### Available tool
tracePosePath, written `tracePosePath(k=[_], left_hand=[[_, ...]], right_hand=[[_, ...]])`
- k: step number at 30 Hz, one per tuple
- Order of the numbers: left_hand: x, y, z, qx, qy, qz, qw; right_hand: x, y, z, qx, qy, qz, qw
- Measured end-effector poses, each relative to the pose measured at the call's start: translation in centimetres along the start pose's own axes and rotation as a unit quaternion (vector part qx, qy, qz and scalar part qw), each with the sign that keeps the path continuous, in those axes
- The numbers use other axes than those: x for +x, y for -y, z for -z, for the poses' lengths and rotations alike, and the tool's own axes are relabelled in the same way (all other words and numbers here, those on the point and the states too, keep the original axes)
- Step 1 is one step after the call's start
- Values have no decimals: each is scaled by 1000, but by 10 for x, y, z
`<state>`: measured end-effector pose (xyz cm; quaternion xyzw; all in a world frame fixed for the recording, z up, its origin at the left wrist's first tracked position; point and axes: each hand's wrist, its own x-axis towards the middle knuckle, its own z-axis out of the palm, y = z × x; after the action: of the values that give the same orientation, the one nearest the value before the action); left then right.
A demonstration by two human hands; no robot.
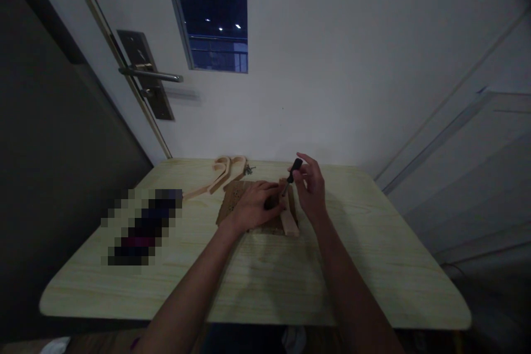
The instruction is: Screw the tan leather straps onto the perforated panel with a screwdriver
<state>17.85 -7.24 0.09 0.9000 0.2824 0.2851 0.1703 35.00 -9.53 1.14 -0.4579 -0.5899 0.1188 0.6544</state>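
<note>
Grips screwdriver [295,167] in right hand [312,189] at wooden strip [290,224], lengthwise toward tabletop [394,287] front edge; touches with nearer left hand [254,204], hold unclear.

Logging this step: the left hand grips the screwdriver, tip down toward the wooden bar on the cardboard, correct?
Not the left hand: the head view shows the right hand gripping the screwdriver, its tip down toward the wooden bar on the cardboard.
</note>
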Motion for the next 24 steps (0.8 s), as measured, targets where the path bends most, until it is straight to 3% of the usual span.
tracePosePath(k=[10, 18, 24], left_hand=[[0, 0, 0, 11, 5, 4, 1000], [1, 2, -2, 8, 0, -11, 1000], [0, -1, 0, 18, -6, -4, 1000]], right_hand=[[-3, 1, -2, -65, -33, 25, 997], [-7, 2, -3, 36, 37, 12, 999], [-4, -3, -6, -36, -9, 35, 999]])
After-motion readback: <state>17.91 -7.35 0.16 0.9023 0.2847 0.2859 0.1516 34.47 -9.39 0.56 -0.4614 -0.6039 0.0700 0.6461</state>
